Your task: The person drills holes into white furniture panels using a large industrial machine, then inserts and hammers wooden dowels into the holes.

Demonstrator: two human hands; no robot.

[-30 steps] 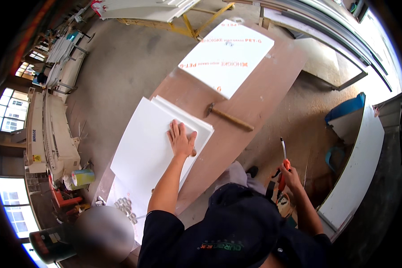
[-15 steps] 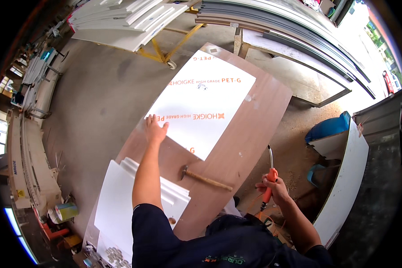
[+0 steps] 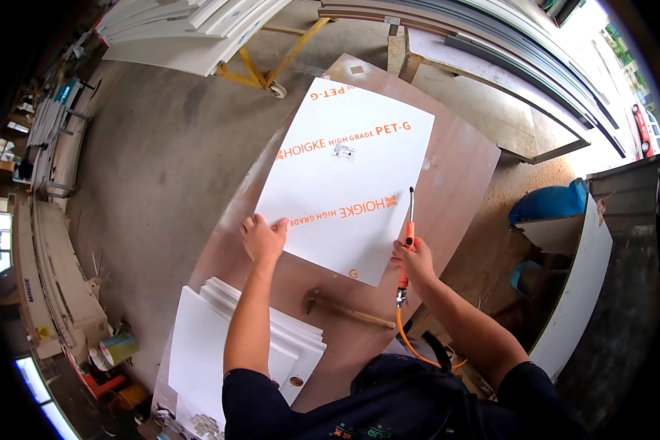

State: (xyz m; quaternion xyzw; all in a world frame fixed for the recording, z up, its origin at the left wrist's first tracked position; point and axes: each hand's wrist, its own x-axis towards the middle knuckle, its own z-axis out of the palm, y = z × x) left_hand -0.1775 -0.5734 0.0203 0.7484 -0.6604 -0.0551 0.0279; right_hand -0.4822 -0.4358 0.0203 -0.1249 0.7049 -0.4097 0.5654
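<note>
A white rectangular panel (image 3: 345, 183) with orange lettering and a small label lies on the brown work table (image 3: 458, 158). At the panel's near-left corner, my left hand (image 3: 264, 238) grips the edge, with the thumb over the top face. My right hand (image 3: 416, 260) is wrapped around an orange air blow gun (image 3: 410, 233). Its thin metal nozzle points away from me beside the panel's right edge, and an orange hose (image 3: 401, 323) runs from its base. A wooden-handled hammer (image 3: 352, 312) lies on the table between my forearms.
Stacked white panels (image 3: 187, 345) sit at the table's near left, with small pale pieces (image 3: 207, 425) beside them. Long dark profiles (image 3: 513, 70) rest on a bench at the far right. A yellow wheeled trolley (image 3: 257, 70) carries boards. A blue bag (image 3: 550, 202) is at right.
The panel has turned slightly counterclockwise, and my left hand has gone from resting on it to gripping its corner. My right hand has brought the blow gun up to the panel's right edge.
</note>
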